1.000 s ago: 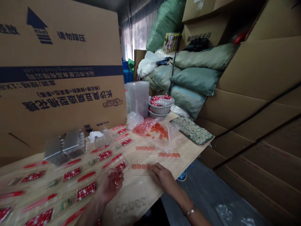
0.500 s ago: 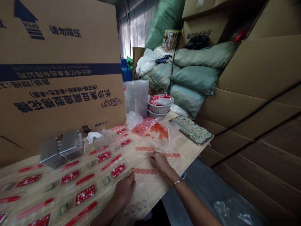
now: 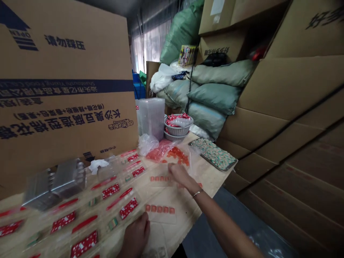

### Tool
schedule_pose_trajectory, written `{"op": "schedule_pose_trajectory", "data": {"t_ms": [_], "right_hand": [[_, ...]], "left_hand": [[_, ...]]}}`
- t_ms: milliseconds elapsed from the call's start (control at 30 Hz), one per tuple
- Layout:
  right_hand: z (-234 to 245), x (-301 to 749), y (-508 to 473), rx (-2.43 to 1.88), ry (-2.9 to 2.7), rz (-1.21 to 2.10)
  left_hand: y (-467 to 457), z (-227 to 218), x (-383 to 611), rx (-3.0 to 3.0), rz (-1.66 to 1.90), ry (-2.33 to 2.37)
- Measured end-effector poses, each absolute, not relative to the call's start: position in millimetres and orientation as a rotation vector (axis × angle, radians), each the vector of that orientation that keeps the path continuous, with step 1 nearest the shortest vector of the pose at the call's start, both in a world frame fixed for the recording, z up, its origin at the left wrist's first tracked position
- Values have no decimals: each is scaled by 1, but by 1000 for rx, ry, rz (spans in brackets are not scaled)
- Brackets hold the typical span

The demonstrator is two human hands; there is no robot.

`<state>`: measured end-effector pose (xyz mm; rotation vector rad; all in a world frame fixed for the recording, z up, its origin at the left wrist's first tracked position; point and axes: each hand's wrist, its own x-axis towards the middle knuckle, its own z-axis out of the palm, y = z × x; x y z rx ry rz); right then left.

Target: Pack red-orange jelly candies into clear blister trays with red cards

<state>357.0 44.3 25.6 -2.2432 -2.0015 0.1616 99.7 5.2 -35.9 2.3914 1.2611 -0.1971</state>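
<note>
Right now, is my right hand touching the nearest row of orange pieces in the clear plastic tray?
Apart. The head view shows the right hand beyond the orange pieces, with a plain gap between them.

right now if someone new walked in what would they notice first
A big cardboard carton towers at the left, behind a table laid with rows of clear packs with red labels. Stuffed green sacks pile up at the back right. Near the middle, the right hand reaches above orange pieces.
</note>
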Motion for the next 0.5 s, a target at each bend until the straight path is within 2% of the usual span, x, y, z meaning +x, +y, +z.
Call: {"op": "schedule_pose_trajectory", "data": {"t_ms": [133,233,500], "right_hand": [[45,393,25,-2240,-1742,-3],[40,425,-13,-2200,-1347,-39],[-39,491,-104,-2230,-435,-20]], "left_hand": [[9,-34,107,2387,-195,1255],[11,-34,115,2419,-175,1221],[20,-39,154,2549,-159,1123]]}}
